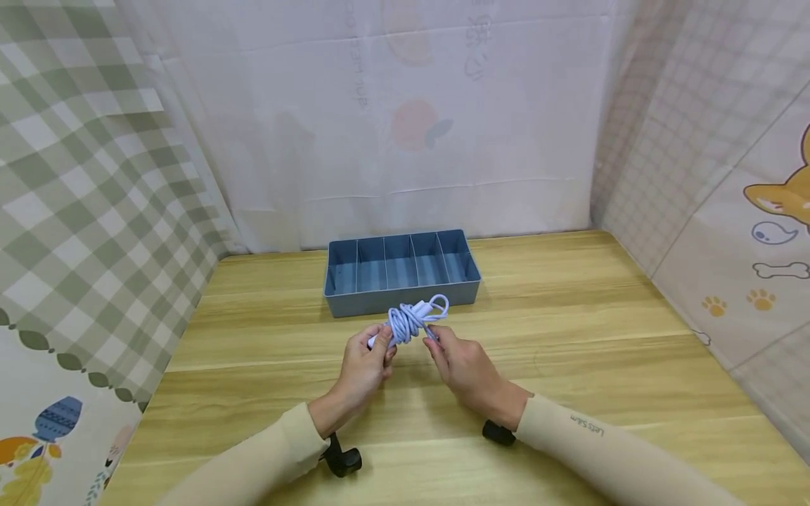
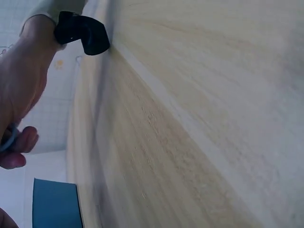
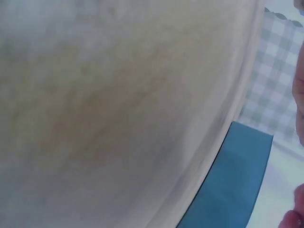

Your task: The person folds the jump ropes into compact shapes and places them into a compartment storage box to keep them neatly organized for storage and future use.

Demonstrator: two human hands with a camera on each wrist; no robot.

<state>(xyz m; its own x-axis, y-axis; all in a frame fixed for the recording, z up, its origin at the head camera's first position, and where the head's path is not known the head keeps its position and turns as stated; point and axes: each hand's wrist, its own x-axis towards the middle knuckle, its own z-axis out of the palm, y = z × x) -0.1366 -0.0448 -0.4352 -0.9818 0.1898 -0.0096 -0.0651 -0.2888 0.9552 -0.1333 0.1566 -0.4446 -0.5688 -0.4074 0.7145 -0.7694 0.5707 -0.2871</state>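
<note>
A pale, white-lavender cable [image 1: 403, 323] is wound into a tight bundle, with a loop standing out at its right end and a white plug end [image 1: 372, 342] at its left. My left hand [image 1: 362, 364] grips the bundle's left end between thumb and fingers. At the other side my right hand [image 1: 467, 364] pinches a strand of the cable near the loop. Both hands are above the table, just in front of a blue-grey divided box [image 1: 405, 295]. In the left wrist view a bit of cable [image 2: 8, 141] shows between the fingers; the right wrist view catches only fingers [image 3: 299, 95] at its edge.
The box has several narrow compartments in a row and stands on the wood-grain table [image 1: 569, 316] toward the back. Hanging cloths surround the table: a white curtain [image 1: 405, 176] behind, a green checked one [image 1: 95, 140] left, a printed one [image 1: 709, 232] right.
</note>
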